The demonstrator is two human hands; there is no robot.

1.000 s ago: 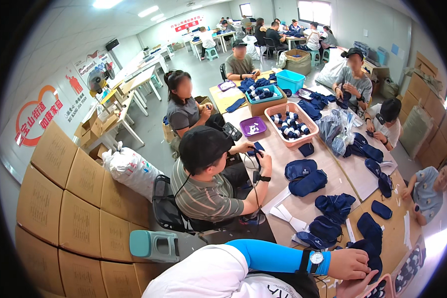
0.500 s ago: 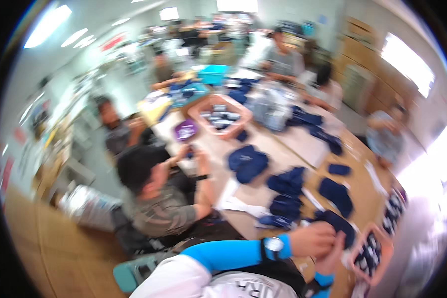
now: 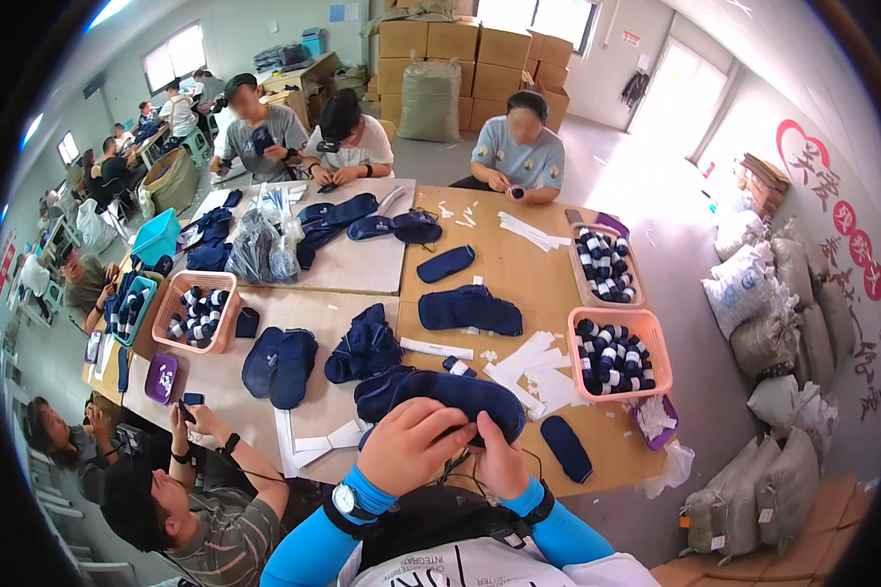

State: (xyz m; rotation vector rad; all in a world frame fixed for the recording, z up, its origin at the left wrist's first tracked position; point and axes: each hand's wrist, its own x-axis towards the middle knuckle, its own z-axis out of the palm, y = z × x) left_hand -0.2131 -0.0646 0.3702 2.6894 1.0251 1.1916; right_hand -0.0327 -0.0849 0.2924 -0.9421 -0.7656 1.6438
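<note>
A dark navy cloth slipper [image 3: 460, 391], long and rounded at its ends, is held between both hands at the near table edge. My left hand [image 3: 413, 445] is closed on its near side, fingers bent over the edge. My right hand [image 3: 500, 458] grips it towards the right end, thumb up against the cloth. The fingertips on the underside are hidden. Just beyond lies a small navy roll [image 3: 458, 366] with a white band. Left of the hands is a heap of navy slippers [image 3: 364, 342]; another navy slipper [image 3: 566, 450] lies flat to the right.
White paper strips [image 3: 533, 367] are spread ahead. Pink baskets [image 3: 664, 342] [image 3: 223, 331] hold banded navy rolls. Purple trays [image 3: 671, 427] [image 3: 153, 393] hold paper bits. A co-worker [image 3: 215, 499] sits close on the left; others sit across the table. Sacks [image 3: 744, 499] stand on the right floor.
The view has swung to the right and become sharp. Both hands now appear near the middle, still together on the navy slipper.
</note>
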